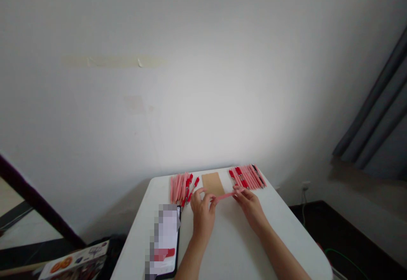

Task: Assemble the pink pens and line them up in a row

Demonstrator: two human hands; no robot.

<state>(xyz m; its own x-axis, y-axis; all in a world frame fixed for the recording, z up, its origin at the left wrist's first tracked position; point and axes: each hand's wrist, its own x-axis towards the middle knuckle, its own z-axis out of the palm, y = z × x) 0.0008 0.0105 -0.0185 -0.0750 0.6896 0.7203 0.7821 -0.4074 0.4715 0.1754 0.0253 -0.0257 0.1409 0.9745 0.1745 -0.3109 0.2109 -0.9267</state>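
A slim pink pen is held level between my two hands, above the white table. My left hand pinches its left end with thumb and fingertips. At the other end, the fingers of my right hand are closed around it. Just beyond my left hand lies a group of pink and red pens. A second row of pink, red and a few dark pens lies past my right hand. Between the two groups is a flat brown card, its near edge close to the held pen.
The white table stands against a pale wall. A phone with a lit, partly blurred screen lies at the table's left side. On the floor at left is a printed box. A grey curtain hangs at right, near a wall socket.
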